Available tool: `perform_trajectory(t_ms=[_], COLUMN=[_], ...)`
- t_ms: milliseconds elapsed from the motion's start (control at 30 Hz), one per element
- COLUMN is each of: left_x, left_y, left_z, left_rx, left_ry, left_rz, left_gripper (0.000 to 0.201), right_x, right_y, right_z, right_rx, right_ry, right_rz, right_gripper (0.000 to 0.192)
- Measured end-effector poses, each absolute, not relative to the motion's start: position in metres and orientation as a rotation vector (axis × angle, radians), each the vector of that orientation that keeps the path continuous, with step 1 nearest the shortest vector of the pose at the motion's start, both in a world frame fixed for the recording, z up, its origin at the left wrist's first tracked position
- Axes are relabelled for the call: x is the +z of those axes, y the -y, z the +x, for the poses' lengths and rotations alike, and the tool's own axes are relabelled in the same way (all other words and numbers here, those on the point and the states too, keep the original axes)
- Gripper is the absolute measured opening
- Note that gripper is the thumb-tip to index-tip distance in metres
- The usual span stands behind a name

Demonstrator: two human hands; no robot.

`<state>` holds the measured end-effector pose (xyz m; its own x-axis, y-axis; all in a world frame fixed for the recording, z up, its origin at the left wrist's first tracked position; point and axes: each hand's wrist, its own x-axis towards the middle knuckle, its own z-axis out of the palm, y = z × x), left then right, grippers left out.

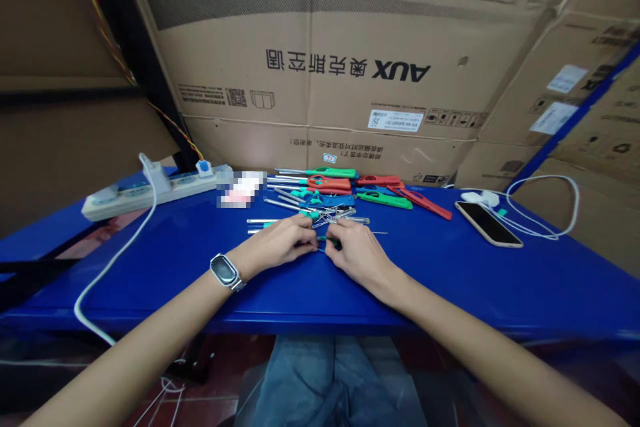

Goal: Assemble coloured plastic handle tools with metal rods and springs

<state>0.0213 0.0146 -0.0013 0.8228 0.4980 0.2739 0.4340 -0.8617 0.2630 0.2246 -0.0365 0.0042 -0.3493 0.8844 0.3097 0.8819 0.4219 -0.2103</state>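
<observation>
Both hands rest on the blue table [450, 280] near its middle, fingertips almost touching. My left hand [283, 242], with a watch [225, 271] on its wrist, pinches one end of a small green part [331, 240] with a thin metal pin. My right hand [353, 251] grips the same small part from the other side. Just beyond the fingers lies a heap of long lighters [333, 190] with green, red and blue handles and metal tubes. Loose metal tubes [265, 221] lie to the left of the heap.
A white power strip [150, 190] with a cable lies at the back left. A phone [487, 223] on a white charging cable [550, 207] sits at the right. Large cardboard boxes [325, 67] stand right behind the table. My knees in jeans show under the front edge.
</observation>
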Motion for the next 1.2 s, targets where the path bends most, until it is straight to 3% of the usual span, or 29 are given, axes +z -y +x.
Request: perform_trajectory(t_ms=[1200], left_x=[-0.002], left_y=[-0.013], left_z=[0.022], left_rx=[0.482], left_ry=[-0.757], left_rz=[2.788], left_gripper=[0.016], right_x=[0.004], right_y=[0.039], right_z=[0.224], right_rx=[-0.064], right_ry=[2.308], right_rz=[-1.555], right_gripper=[0.013])
